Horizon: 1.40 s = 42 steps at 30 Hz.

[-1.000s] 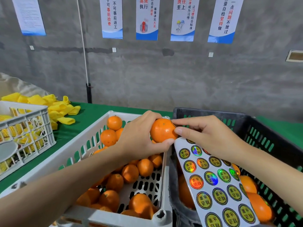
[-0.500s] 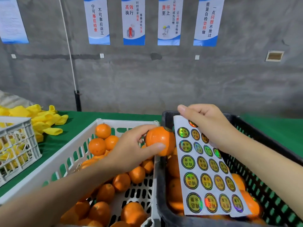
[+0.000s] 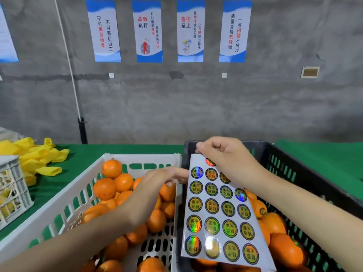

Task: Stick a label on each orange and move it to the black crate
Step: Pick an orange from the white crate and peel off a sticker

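Nearest, the label sheet (image 3: pixel 218 216) is hanging over the black crate (image 3: pixel 294 173), where labelled oranges (image 3: pixel 284 250) are lying beneath it. Beside it, the left hand (image 3: pixel 155 185) is reaching low over the loose oranges (image 3: pixel 105 188) in the white crate (image 3: pixel 59 209), fingers loosely extended and gripping nothing visible. Further back, the right hand (image 3: pixel 227 160) is pinching the sheet's top edge. Dangling from that one pinch, the sheet could swing into the reaching fingers, creasing or lifting a label.
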Each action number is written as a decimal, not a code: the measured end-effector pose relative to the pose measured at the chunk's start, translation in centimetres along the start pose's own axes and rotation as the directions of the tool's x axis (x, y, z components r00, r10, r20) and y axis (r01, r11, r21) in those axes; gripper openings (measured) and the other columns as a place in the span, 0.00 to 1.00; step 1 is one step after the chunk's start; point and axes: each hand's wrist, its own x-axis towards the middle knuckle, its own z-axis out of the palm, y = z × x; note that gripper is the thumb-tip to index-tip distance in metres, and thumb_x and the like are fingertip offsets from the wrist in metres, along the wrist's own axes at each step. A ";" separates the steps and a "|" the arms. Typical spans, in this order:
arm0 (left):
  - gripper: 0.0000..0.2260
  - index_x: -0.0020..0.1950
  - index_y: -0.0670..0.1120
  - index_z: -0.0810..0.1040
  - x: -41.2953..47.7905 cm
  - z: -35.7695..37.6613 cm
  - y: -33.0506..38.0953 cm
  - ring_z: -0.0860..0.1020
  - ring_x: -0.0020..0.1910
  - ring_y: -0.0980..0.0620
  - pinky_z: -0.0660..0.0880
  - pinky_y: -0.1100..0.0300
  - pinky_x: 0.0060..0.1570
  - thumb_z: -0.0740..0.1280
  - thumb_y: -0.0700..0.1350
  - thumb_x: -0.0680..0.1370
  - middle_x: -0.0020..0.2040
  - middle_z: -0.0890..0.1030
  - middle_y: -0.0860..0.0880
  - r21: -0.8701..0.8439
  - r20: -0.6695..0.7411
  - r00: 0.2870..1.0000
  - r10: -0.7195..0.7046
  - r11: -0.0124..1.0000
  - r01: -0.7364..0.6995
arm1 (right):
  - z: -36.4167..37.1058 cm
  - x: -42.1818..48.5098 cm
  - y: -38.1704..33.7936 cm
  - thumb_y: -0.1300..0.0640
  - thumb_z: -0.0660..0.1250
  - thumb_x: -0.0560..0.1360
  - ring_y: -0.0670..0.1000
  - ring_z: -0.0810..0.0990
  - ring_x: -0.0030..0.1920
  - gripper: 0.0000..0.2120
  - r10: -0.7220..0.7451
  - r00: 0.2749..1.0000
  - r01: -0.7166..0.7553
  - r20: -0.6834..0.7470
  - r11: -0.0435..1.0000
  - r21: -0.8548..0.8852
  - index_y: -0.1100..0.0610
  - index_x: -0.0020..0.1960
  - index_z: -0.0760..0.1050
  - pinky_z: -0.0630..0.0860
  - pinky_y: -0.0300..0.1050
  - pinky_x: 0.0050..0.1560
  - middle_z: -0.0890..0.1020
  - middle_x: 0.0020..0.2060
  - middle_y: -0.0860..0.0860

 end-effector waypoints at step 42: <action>0.09 0.55 0.56 0.81 0.0 0.2 -0.5 0.82 0.52 0.61 0.78 0.64 0.54 0.62 0.47 0.83 0.50 0.85 0.60 0.200 -0.053 0.999 -0.001 0.980 0.011 | 1.4 -1.7 0.2 0.45 0.66 0.78 0.43 0.81 0.53 0.15 -0.455 0.873 0.471 0.177 0.693 -0.546 0.49 0.59 0.83 0.81 0.48 0.47 0.84 0.53 0.42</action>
